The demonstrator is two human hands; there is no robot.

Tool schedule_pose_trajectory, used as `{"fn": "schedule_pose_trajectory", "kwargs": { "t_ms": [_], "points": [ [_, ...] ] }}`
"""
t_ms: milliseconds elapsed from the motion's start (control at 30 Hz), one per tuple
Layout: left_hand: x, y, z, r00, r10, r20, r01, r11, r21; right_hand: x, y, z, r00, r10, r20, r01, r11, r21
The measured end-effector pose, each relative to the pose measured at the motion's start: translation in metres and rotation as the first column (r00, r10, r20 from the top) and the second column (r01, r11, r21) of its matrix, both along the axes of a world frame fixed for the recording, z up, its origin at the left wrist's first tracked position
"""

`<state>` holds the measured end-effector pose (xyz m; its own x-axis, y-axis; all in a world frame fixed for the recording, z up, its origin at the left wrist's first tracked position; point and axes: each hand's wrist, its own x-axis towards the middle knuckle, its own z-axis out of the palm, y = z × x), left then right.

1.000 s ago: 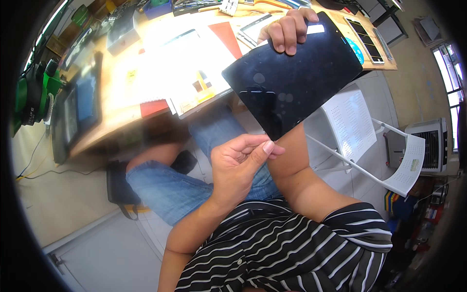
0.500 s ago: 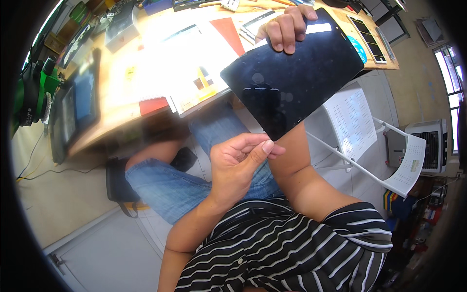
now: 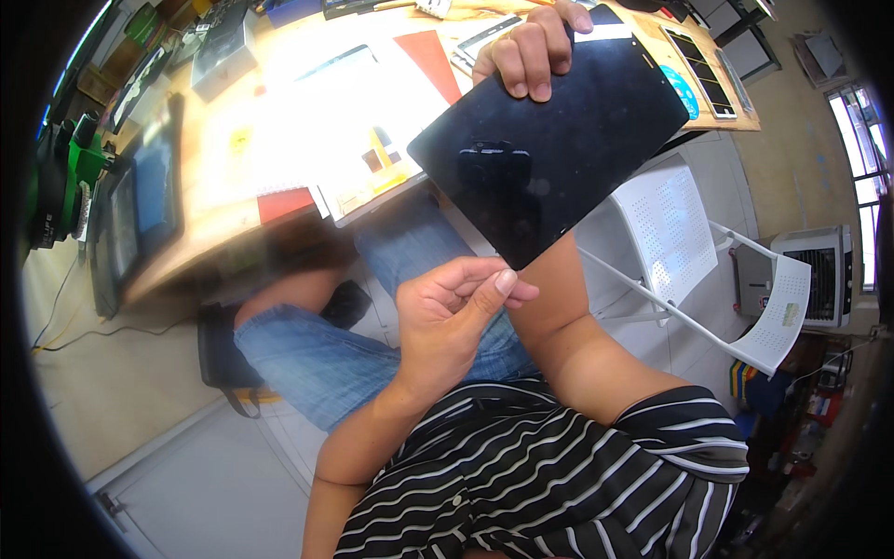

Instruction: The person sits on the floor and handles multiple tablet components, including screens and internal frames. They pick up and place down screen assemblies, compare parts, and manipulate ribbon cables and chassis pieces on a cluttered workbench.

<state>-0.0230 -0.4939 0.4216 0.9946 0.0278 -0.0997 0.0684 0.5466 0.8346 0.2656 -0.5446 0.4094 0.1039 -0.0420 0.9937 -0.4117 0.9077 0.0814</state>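
Note:
I hold a glossy black tablet tilted in front of me above my lap. Whether it is a whole tablet or only its screen panel, I cannot tell. A white strip runs along its upper end, and a dark reflection lies on its face. My right hand grips the upper left edge with its fingers curled over the front; that forearm passes behind the tablet. At the lowest corner, my left hand is closed in a pinch, thumb against fingers, touching the corner.
The wooden table beyond bears bright overexposed papers, a red sheet, a clear box and a white-framed phone panel. A dark tablet-like device stands at the left. A white folding chair and an air cooler are to the right.
The tablet has turned and tilted slightly in my hands, and the reflection on it has shifted. Both hands keep their hold. The whole view has drifted a little.

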Motion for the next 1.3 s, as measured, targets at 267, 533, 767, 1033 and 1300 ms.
{"fn": "schedule_pose_trajectory", "kwargs": {
  "t_ms": [267,533,767,1033,1300],
  "points": [
    [0.002,0.004,-0.004,1.000,0.004,-0.006,-0.004,1.000,0.010,0.000,0.000,0.001,1.000,0.012,-0.019,-0.012,1.000,-0.013],
    [0.010,0.016,-0.004,0.999,-0.050,-0.008,0.049,0.994,-0.097,-0.027,0.010,0.010,0.990,0.082,-0.111,-0.089,0.994,-0.066],
    [0.027,0.064,0.005,0.954,0.183,0.239,-0.076,0.915,-0.397,-0.111,0.018,0.025,0.657,-0.662,-0.360,-0.033,0.452,-0.892],
    [0.018,0.098,0.009,0.827,0.552,0.108,-0.499,0.808,-0.312,-0.193,-0.005,0.034,0.656,-0.752,0.070,0.059,-0.041,-0.997],
    [0.011,0.093,0.001,0.799,0.585,0.140,-0.531,0.794,-0.296,-0.214,0.006,0.020,0.650,-0.758,-0.056,-0.037,0.042,-0.998]
  ]
}}
